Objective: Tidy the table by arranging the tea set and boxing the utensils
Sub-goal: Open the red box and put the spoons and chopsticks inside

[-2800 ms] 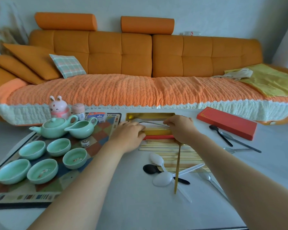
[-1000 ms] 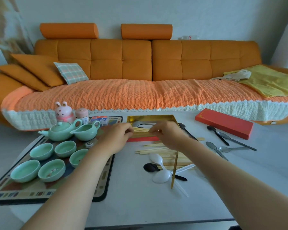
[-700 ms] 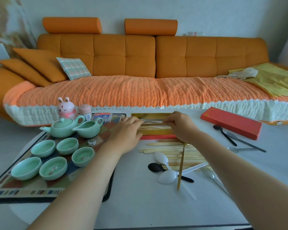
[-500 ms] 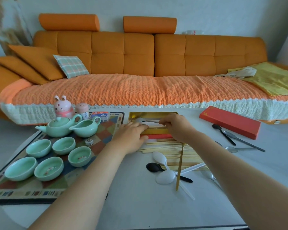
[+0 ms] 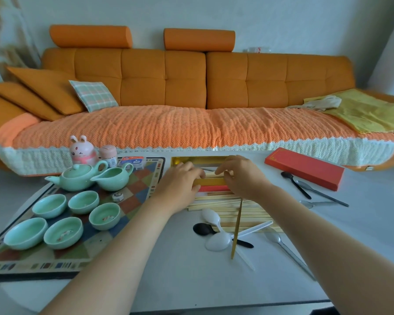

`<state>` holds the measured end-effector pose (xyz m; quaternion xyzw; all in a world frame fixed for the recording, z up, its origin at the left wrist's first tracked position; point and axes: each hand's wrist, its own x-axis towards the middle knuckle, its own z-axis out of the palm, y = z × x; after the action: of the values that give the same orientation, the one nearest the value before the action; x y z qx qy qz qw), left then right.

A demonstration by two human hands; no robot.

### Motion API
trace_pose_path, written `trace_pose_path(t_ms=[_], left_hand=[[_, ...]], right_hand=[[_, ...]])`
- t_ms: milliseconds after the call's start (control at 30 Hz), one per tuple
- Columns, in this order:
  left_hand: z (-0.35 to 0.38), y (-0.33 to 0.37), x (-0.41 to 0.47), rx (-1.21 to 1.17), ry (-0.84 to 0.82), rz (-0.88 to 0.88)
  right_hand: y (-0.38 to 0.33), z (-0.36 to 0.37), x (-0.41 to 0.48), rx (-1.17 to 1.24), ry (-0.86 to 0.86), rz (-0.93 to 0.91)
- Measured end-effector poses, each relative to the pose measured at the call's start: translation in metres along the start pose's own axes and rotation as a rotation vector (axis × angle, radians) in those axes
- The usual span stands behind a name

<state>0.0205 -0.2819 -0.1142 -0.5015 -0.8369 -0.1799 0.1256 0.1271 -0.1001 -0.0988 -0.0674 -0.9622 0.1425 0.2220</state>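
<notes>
Left hand (image 5: 180, 180) and right hand (image 5: 241, 176) over open gold-lined box (image 5: 199, 160), fingers (image 5: 221, 171) pinching pale chopsticks at its near edge. Loose chopsticks (image 5: 232, 208), plastic spoons (image 5: 216, 241), gold utensil (image 5: 237, 226) on white tabletop (image 5: 180, 280). Red lid (image 5: 305, 168) at right. Green teapot (image 5: 76, 178), pitcher (image 5: 114, 179), five cups (image 5: 63, 233) on patterned mat (image 5: 32, 264). Orange sofa (image 5: 191, 87) behind.

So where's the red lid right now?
The red lid lies flat on the table's far right, before the sofa, just beyond a black spoon.
</notes>
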Motion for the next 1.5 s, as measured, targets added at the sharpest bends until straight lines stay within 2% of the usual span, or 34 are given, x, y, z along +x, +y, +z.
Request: trace_pose_path(t_ms=[67, 200, 333, 667, 767, 1133, 1267, 1333, 1433, 1500], left_hand=[[0.002, 0.008, -0.003, -0.044, -0.038, 0.019], [0.013, 0.017, -0.009, -0.027, -0.155, -0.001], [0.016, 0.021, -0.009, 0.011, -0.197, -0.052], [0.009, 0.018, -0.012, -0.031, -0.174, -0.075], [0.003, 0.010, -0.014, -0.013, -0.130, -0.047], [-0.024, -0.042, -0.016, -0.045, 0.105, -0.178], [-0.026, -0.048, -0.011, -0.026, 0.268, -0.161], [-0.023, -0.048, -0.008, 0.012, 0.295, -0.151], [-0.015, -0.044, -0.004, 0.040, 0.226, -0.123], [-0.010, -0.039, -0.002, 0.030, 0.156, -0.094]], right_hand=[[-0.004, -0.004, -0.004, -0.019, -0.037, -0.028], [-0.007, -0.003, -0.017, -0.165, -0.276, 0.021], [-0.007, -0.001, -0.027, -0.184, -0.333, 0.046], [-0.013, 0.006, -0.031, -0.073, -0.283, 0.035], [-0.013, 0.007, -0.029, -0.082, -0.274, 0.034], [-0.023, 0.010, -0.014, 0.016, -0.249, 0.127], [-0.025, 0.009, 0.002, 0.130, -0.070, 0.141], [-0.019, 0.007, 0.010, 0.133, 0.032, 0.135], [-0.004, 0.006, 0.018, 0.071, 0.116, 0.120], [0.006, 0.009, 0.019, 0.042, 0.101, 0.151]])
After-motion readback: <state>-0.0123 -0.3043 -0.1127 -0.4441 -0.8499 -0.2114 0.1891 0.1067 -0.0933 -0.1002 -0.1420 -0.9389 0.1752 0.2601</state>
